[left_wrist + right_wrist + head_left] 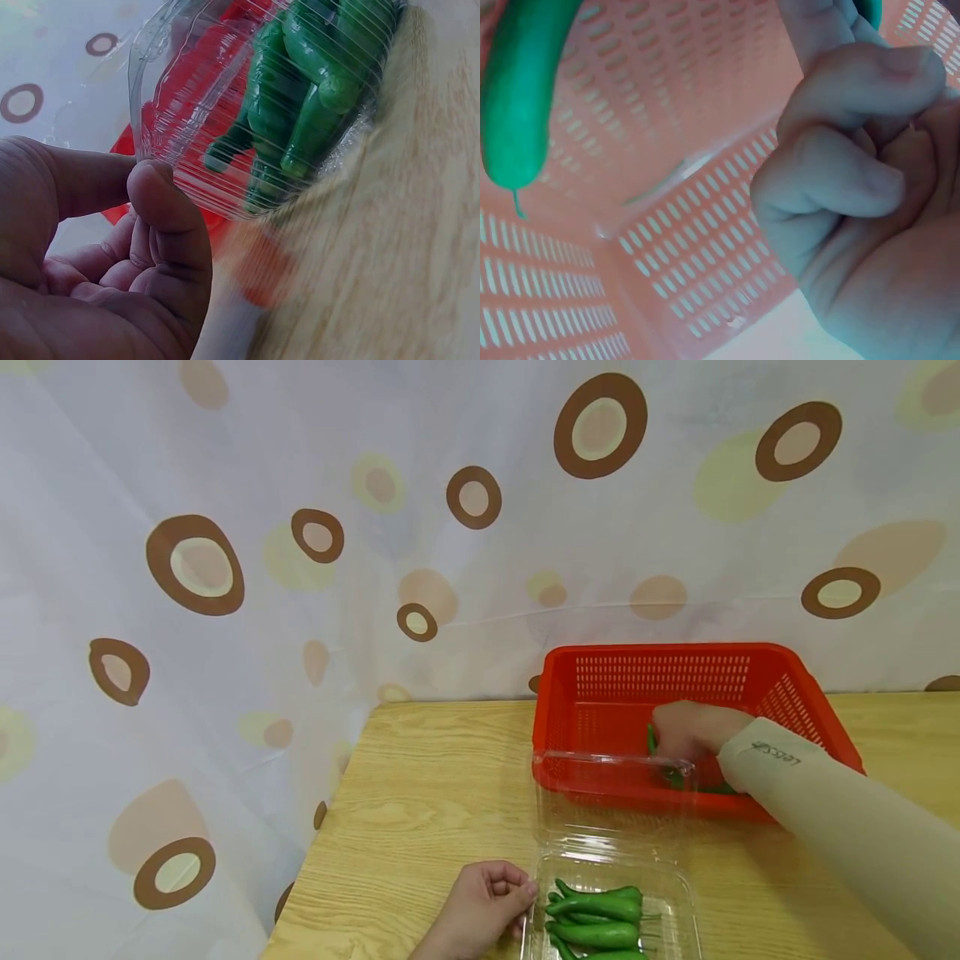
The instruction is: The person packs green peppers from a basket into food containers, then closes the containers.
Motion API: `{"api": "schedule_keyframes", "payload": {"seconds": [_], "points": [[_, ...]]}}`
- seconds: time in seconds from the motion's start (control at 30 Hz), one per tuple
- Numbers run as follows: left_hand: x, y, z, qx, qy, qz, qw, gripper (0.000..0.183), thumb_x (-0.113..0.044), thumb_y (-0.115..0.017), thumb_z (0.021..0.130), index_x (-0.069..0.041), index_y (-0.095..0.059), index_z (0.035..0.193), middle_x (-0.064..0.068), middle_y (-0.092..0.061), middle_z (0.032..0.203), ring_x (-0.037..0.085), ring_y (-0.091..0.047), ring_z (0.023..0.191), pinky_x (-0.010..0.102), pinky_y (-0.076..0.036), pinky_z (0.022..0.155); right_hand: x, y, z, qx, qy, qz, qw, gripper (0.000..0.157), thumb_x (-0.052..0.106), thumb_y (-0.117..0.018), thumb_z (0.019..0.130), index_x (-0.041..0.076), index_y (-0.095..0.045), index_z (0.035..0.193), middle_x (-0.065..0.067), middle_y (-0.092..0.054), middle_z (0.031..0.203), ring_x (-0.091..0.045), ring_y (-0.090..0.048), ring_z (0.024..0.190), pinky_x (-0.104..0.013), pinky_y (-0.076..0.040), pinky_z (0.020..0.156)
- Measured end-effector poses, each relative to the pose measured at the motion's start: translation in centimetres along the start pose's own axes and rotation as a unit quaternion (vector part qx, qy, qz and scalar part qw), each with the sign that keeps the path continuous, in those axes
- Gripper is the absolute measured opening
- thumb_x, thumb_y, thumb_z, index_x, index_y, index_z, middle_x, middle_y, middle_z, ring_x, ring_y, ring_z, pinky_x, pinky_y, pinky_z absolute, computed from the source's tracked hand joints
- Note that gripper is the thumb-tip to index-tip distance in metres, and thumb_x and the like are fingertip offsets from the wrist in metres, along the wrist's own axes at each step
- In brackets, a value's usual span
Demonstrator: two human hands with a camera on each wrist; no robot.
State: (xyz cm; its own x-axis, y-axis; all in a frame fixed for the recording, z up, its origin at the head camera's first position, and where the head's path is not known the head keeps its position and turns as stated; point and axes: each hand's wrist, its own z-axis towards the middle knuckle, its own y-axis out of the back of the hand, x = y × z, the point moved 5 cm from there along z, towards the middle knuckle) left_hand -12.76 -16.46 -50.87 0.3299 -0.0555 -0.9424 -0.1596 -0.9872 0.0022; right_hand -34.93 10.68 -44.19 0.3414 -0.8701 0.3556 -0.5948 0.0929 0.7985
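My left hand (480, 906) pinches the left edge of a clear plastic clamshell box (139, 82) between thumb and forefinger. Several green peppers (596, 907) lie side by side in the box's lower half, and its clear lid (615, 814) stands raised behind, overlapping the basket's front. Inside the red basket (660, 650) is my right hand (693, 729), its lower fingers curled, gripping a green pepper (869, 12) that is mostly hidden behind the fingers. Another green pepper (517, 97) hangs large at the left of the right wrist view.
The basket has slotted walls and stands at the back of the wooden table (427, 785). Behind it hangs a patterned curtain (480, 427) with brown rings, which also runs along the table's left side. My right sleeve (840, 827) crosses the basket's front right rim.
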Motion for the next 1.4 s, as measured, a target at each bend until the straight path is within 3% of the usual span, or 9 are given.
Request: {"api": "schedule_keyframes", "payload": {"seconds": [0.27,0.43,0.57,0.7,0.8,1.03,1.13,1.27,1.4], "points": [[-0.2,0.2,0.2,0.001,-0.012,0.010,0.9999,0.017,-0.009,-0.070,0.099,0.008,-0.069,0.095,-0.001,-0.061,0.067,0.008,-0.054,0.053,0.018,-0.046,0.049,1.7,5.0,-3.2,-0.130,0.024,-0.043,0.990,0.036,0.033,-0.074,0.089,0.016,-0.057,0.063,0.004,-0.043,0.056,-0.013,-0.042,0.055,-0.028,-0.037,0.055],[-0.2,0.4,0.3,0.002,-0.009,0.008,0.9999,0.016,-0.010,-0.071,0.099,0.005,-0.069,0.093,-0.002,-0.062,0.068,0.008,-0.054,0.055,0.018,-0.047,0.051,4.4,8.4,-7.7,-0.234,0.047,-0.089,0.967,0.029,0.033,-0.069,0.090,0.018,-0.058,0.067,0.004,-0.051,0.060,-0.014,-0.048,0.058,-0.030,-0.036,0.055],[0.0,0.5,0.4,0.002,-0.006,0.009,0.9999,0.015,-0.011,-0.071,0.098,0.003,-0.069,0.093,-0.001,-0.062,0.068,0.009,-0.055,0.054,0.019,-0.048,0.050,7.5,9.0,-11.8,-0.298,0.079,-0.116,0.944,0.024,0.031,-0.071,0.088,0.022,-0.058,0.069,0.008,-0.054,0.062,-0.013,-0.048,0.059,-0.030,-0.036,0.052],[0.3,0.7,0.5,0.003,-0.006,0.006,1.0000,0.016,-0.011,-0.071,0.099,0.004,-0.069,0.094,-0.001,-0.062,0.068,0.009,-0.055,0.055,0.019,-0.048,0.051,10.9,6.7,-15.3,-0.363,0.157,-0.154,0.906,0.024,0.030,-0.078,0.084,0.028,-0.057,0.072,0.020,-0.051,0.060,-0.003,-0.041,0.051,-0.025,-0.032,0.045],[0.3,0.8,0.7,0.004,-0.010,0.005,0.9999,0.016,-0.010,-0.070,0.099,0.006,-0.069,0.096,-0.001,-0.062,0.069,0.009,-0.055,0.055,0.019,-0.049,0.051,13.1,3.6,-16.7,-0.376,0.219,-0.187,0.881,0.026,0.033,-0.081,0.083,0.029,-0.056,0.076,0.025,-0.045,0.059,0.003,-0.034,0.049,-0.020,-0.029,0.042],[0.3,0.9,0.6,0.002,-0.008,0.007,0.9999,0.015,-0.010,-0.070,0.099,0.005,-0.070,0.094,-0.001,-0.063,0.068,0.009,-0.056,0.055,0.018,-0.049,0.051,15.0,-4.2,-15.8,-0.271,0.265,-0.214,0.901,0.022,0.045,-0.077,0.087,0.027,-0.064,0.087,0.020,-0.050,0.065,0.002,-0.038,0.053,-0.021,-0.038,0.049],[0.2,0.8,0.6,0.003,-0.007,0.006,1.0000,0.016,-0.010,-0.071,0.099,0.004,-0.069,0.094,-0.001,-0.063,0.067,0.008,-0.056,0.054,0.018,-0.048,0.050,15.2,-7.2,-15.0,-0.261,0.322,-0.225,0.882,0.024,0.046,-0.076,0.088,0.026,-0.063,0.086,0.019,-0.045,0.064,0.002,-0.037,0.054,-0.020,-0.035,0.048],[0.1,0.8,0.6,0.004,-0.013,0.002,0.9999,0.017,-0.010,-0.071,0.099,0.006,-0.069,0.094,-0.001,-0.063,0.067,0.008,-0.055,0.053,0.018,-0.047,0.050,15.3,-10.2,-13.9,-0.284,0.382,-0.255,0.842,0.030,0.048,-0.079,0.085,0.027,-0.059,0.077,0.019,-0.040,0.062,0.002,-0.031,0.052,-0.017,-0.023,0.045],[0.1,0.8,0.6,0.008,-0.012,-0.005,0.9999,0.016,-0.009,-0.070,0.099,0.007,-0.069,0.095,-0.002,-0.063,0.067,0.008,-0.055,0.053,0.018,-0.048,0.050,15.2,-12.2,-12.9,-0.269,0.389,-0.261,0.842,0.025,0.042,-0.080,0.081,0.029,-0.059,0.074,0.018,-0.040,0.060,0.002,-0.029,0.050,-0.018,-0.019,0.045]]}}
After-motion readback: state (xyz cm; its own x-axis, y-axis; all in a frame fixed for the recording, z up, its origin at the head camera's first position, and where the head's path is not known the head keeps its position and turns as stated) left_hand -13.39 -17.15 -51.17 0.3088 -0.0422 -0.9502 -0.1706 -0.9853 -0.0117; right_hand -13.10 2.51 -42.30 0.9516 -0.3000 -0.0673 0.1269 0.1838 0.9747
